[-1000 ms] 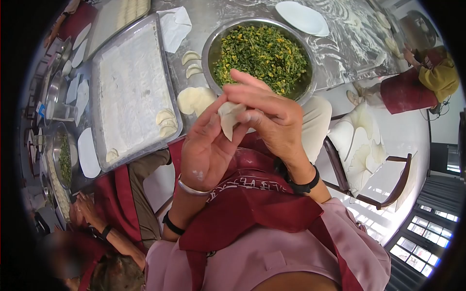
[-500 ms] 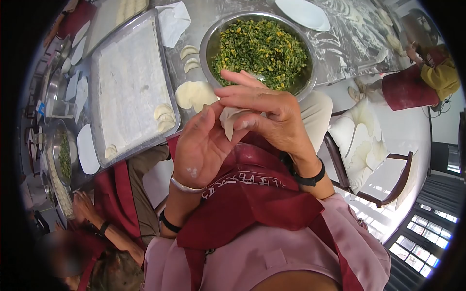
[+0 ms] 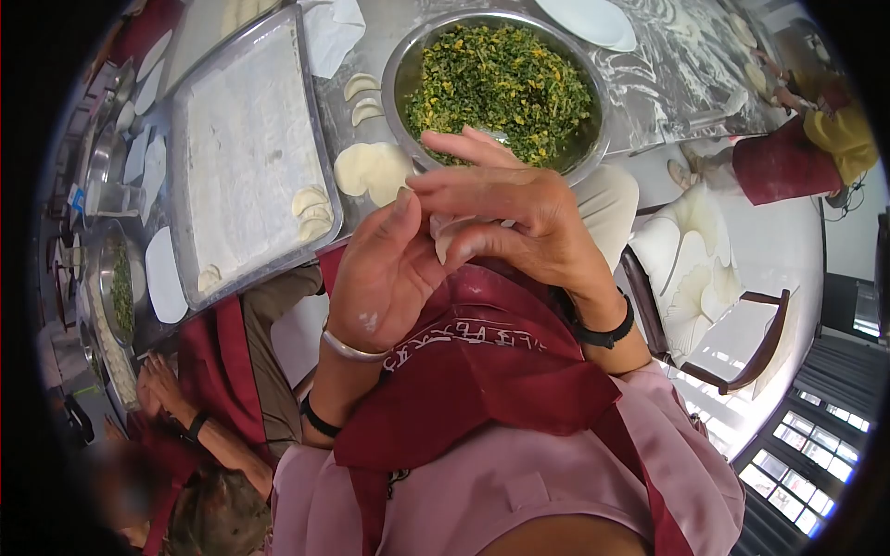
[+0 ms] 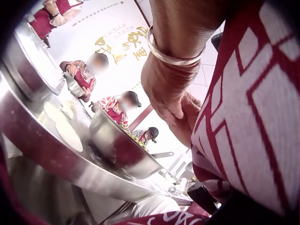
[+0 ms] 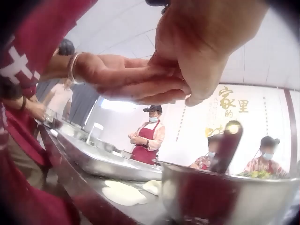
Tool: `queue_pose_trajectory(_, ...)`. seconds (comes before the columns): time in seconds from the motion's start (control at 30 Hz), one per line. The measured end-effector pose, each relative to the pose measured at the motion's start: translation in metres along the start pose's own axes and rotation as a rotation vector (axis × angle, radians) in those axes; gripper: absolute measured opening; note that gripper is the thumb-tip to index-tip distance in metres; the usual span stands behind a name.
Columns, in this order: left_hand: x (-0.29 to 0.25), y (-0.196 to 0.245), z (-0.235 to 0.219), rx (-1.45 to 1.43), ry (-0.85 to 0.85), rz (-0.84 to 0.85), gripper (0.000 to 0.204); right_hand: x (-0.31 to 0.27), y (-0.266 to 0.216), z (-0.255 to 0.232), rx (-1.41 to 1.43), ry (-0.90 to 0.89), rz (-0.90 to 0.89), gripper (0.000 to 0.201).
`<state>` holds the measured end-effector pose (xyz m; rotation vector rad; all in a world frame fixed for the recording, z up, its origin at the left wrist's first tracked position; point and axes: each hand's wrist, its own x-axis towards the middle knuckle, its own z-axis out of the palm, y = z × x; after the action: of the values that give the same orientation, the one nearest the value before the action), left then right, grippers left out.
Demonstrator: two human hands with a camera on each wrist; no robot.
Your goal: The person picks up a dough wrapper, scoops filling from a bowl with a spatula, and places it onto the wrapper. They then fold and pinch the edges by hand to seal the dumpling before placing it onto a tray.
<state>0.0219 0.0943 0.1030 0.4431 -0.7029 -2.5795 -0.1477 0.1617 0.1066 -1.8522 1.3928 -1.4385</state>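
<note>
Just in front of the apron, a pale dough dumpling [image 3: 442, 247] sits between both hands in the head view, mostly hidden by fingers. My left hand [image 3: 375, 283] cradles it from the left, palm turned up and thumb raised beside it. From the right, my right hand [image 3: 524, 218] pinches its edge between thumb and forefinger, the other fingers reaching across the top. The right wrist view has the left hand [image 5: 129, 77] meeting the right hand [image 5: 201, 51]. Flat dough wrappers [image 3: 371, 171] lie on the table beyond the left hand.
Beyond the hands stands a steel bowl [image 3: 400, 116] of chopped green and yellow filling. Left of it lies a floured metal tray [image 3: 246, 139] with several folded dumplings [image 3: 312, 213] near its edge. Two more dumplings [image 3: 363, 100] lie between them. A chair [image 3: 691, 278] stands at right; another person's hands [image 3: 162, 385] work at left.
The right thumb and fingers have shifted over the dumpling, so less of it shows. Both hands stay close together while the table and bowl move slightly upward in the view.
</note>
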Motion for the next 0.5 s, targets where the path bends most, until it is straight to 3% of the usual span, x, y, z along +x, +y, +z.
queue_pose_trajectory(0.1,0.0,-0.001,0.003,0.01,-0.059,0.053,0.05,-0.002,0.001,0.0,0.029,0.035,-0.023,0.017)
queue_pose_trajectory(0.2,0.004,-0.005,0.013,0.146,-0.051,0.162,0.049,-0.006,-0.002,0.009,0.153,0.267,0.096,0.016)
queue_pose_trajectory(0.3,0.006,-0.012,0.012,0.28,0.007,0.252,0.049,-0.004,-0.002,0.014,0.085,0.384,0.082,0.016)
queue_pose_trajectory(0.5,0.006,-0.018,0.006,0.387,0.095,0.32,0.043,0.001,-0.001,0.016,-0.084,0.348,-0.063,0.019)
